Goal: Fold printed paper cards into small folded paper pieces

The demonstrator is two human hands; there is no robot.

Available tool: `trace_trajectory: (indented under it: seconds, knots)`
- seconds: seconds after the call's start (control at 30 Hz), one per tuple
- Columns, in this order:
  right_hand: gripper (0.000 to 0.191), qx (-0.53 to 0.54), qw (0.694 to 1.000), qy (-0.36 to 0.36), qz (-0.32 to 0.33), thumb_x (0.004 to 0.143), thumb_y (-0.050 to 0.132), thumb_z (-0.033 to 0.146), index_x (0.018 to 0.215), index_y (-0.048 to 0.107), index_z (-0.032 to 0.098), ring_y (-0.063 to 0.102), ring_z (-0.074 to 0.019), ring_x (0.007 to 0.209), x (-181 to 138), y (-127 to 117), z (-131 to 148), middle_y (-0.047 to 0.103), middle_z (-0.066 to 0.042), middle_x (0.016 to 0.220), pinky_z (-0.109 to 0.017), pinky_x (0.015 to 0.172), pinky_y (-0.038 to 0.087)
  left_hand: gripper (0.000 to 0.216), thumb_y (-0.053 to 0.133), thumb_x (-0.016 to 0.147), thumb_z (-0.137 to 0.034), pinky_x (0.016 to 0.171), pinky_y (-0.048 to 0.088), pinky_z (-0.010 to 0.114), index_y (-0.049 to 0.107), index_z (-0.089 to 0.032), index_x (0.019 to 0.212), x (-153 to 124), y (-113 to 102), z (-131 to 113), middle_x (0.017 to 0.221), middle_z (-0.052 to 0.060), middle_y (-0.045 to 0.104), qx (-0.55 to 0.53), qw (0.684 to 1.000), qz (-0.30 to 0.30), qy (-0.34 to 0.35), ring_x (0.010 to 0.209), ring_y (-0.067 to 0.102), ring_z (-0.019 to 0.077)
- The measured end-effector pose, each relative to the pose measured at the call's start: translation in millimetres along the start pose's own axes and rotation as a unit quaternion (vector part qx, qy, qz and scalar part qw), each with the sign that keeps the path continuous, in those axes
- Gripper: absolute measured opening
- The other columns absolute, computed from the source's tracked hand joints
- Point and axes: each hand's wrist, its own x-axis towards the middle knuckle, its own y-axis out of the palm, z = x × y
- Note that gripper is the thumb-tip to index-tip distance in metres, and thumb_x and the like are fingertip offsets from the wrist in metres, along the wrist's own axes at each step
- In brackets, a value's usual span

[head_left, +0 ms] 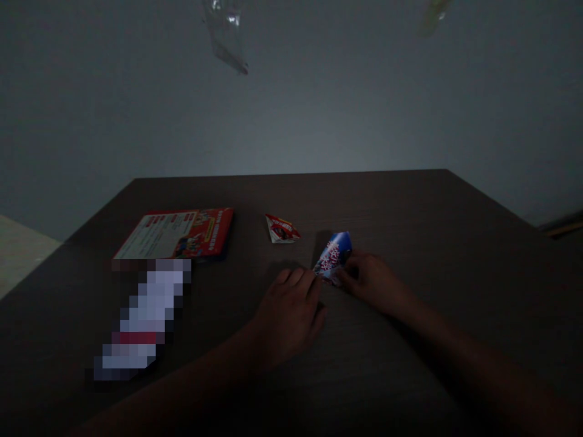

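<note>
A blue piece of folded paper (pixel 336 250) with a white and red branching pattern stands tilted above the table between my hands. My right hand (pixel 371 279) pinches its right lower edge between thumb and fingers. With its fingers bent and close together, my left hand (pixel 294 306) holds the paper's lower left corner near the tabletop; the fingertips there are partly hidden. Just beyond my left hand lies a small red and white folded paper piece (pixel 282 230), apart from both hands.
A red booklet or flat box (pixel 209 233) with a white printed panel lies at the left of the dark table (pixel 387 200). In front of it is a long pale thing (pixel 148 309), blurred by pixels. Clear plastic (pixel 228 36) hangs on the grey wall behind.
</note>
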Motion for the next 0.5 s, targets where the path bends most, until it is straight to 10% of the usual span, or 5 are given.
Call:
trace_trajectory:
  seconds: [0.5]
  knots:
    - [0.025,0.002,1.000,-0.002,0.005,0.082,0.052,0.027,0.060,0.057,0.017,0.055,-0.0150,0.061,0.8,0.4,-2.2,0.061,-0.006,0.071,-0.026,0.056,0.036,0.041,0.042,0.089,-0.036,0.086,0.035,0.041,0.048,-0.018,0.125,-1.3,-2.5,1.3,0.110,0.010,0.053,0.013,1.000,0.015,0.009,0.102,0.046,0.0257]
